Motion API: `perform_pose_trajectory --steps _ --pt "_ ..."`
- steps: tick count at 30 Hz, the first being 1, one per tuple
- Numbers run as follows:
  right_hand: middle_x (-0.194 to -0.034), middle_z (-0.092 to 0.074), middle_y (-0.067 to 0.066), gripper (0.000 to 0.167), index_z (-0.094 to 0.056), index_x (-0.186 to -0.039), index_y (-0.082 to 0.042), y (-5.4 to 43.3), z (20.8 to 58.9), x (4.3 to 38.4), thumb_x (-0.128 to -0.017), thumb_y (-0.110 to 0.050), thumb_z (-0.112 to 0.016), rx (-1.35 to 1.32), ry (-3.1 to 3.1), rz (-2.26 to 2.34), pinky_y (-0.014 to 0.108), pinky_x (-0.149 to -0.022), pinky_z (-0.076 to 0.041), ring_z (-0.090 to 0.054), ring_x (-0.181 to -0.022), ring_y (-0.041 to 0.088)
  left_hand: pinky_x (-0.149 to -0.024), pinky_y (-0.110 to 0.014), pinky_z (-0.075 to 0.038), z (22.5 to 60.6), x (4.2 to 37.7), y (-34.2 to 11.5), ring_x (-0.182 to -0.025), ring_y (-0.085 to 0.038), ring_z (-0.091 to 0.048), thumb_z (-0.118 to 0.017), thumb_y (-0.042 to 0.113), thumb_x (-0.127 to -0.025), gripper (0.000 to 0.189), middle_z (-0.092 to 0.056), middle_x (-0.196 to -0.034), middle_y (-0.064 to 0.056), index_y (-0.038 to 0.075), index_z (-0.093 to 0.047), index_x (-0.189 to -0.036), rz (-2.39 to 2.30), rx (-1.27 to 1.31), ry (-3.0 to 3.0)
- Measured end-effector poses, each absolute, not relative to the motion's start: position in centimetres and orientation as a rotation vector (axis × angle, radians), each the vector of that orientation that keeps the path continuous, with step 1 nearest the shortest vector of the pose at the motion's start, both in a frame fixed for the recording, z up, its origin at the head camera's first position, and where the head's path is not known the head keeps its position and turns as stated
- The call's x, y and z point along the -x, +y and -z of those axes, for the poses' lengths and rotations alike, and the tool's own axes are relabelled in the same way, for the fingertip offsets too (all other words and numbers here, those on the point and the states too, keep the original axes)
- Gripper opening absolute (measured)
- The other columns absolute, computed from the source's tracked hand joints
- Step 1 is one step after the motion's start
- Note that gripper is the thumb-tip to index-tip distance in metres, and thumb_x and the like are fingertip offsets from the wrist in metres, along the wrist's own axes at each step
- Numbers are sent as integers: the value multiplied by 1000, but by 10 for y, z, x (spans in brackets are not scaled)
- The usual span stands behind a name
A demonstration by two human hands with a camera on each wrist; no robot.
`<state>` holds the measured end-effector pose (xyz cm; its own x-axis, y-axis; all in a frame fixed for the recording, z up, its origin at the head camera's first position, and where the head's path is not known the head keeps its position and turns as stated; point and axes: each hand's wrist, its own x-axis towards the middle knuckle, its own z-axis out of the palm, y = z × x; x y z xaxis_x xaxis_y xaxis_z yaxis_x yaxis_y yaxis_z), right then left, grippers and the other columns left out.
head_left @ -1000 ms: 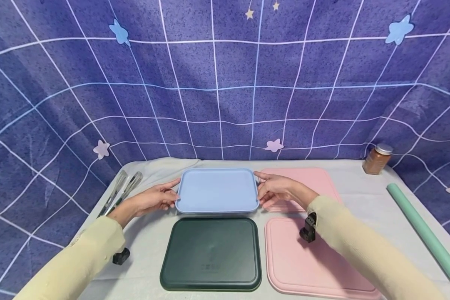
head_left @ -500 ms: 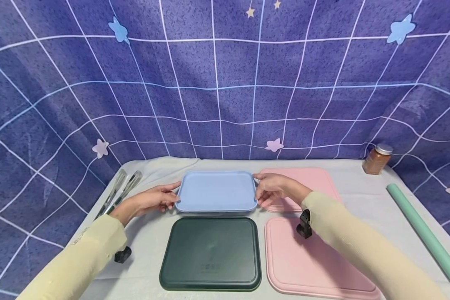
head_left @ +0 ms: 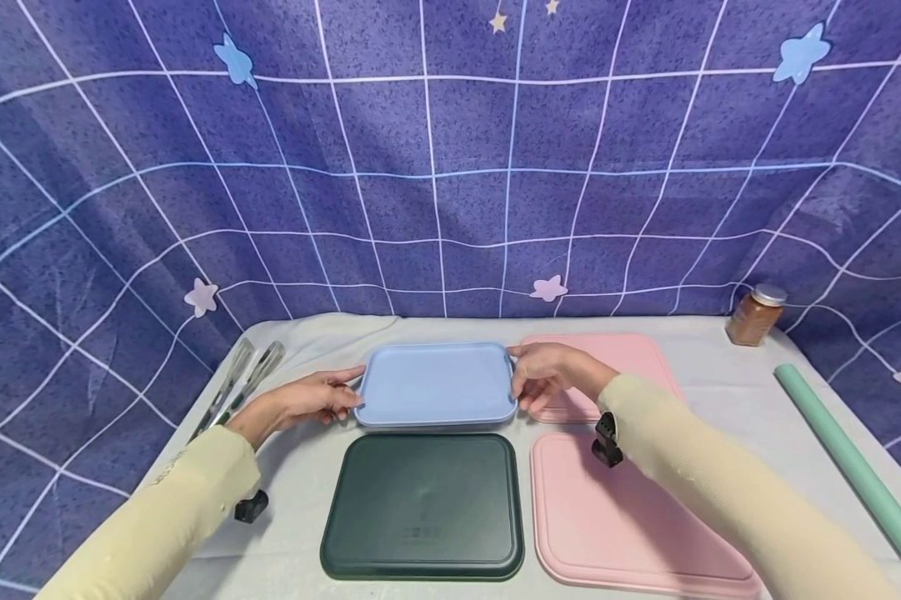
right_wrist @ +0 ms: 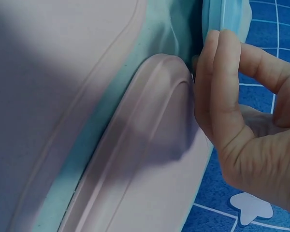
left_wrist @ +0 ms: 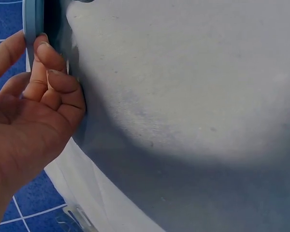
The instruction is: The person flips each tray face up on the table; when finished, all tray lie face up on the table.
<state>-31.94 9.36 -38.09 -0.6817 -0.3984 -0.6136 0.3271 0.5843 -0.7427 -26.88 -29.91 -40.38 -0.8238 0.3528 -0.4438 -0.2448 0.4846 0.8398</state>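
A light blue rectangular tray [head_left: 438, 383] with a raised rim lies behind a dark green board in the head view. My left hand [head_left: 311, 398] pinches its left end; in the left wrist view the thumb and fingers [left_wrist: 48, 55] meet at the tray's rim [left_wrist: 33, 19]. At the opposite end, my right hand [head_left: 551, 373] grips the rim between thumb and fingers; the right wrist view shows its fingertips against the blue edge [right_wrist: 222, 14]. A shadow shows under the tray's front edge; whether the tray touches the cloth I cannot tell.
The dark green board [head_left: 422, 507] lies close in front of the tray. Two pink boards, one at the front [head_left: 630, 508] and one behind [head_left: 638, 367], lie to the right. Tongs [head_left: 243, 379] rest at left; a jar [head_left: 755, 317] and a green roll [head_left: 848, 462] are at right.
The tray's far edge sits slightly closer to me and lower than a second ago. Both hands have shifted very little and keep their grip on its ends.
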Motion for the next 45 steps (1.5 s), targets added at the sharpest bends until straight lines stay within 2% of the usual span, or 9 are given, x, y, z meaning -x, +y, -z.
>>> perform_pose_trajectory --steps 7,19,45 --pt "-66 -65 13 111 8 -162 -17 93 384 318 -82 8 -64 73 2015 1133 28 -53 -57 -64 -55 15 -62 -24 -42 403 269 -299 -72 -11 -54 -67 18 -94 88 -55 -84 0 13 -11 -163 -1326 -93 2166" --pt "-65 -65 12 110 6 -162 -18 90 382 314 -81 8 -64 64 2053 1124 27 -52 -57 -62 -52 14 -60 -24 -41 406 271 -297 -69 -12 -52 -65 15 -96 90 -55 -78 1 13 -5 -163 -1290 -94 2163" --pt "-63 -63 12 109 8 -162 -14 83 384 308 -82 12 -61 72 2077 1131 29 -52 -57 -60 -48 15 -58 -24 -40 402 274 -292 -65 -13 -49 -63 11 -95 89 -52 -73 1 13 -6 -163 -1262 -33 2202"
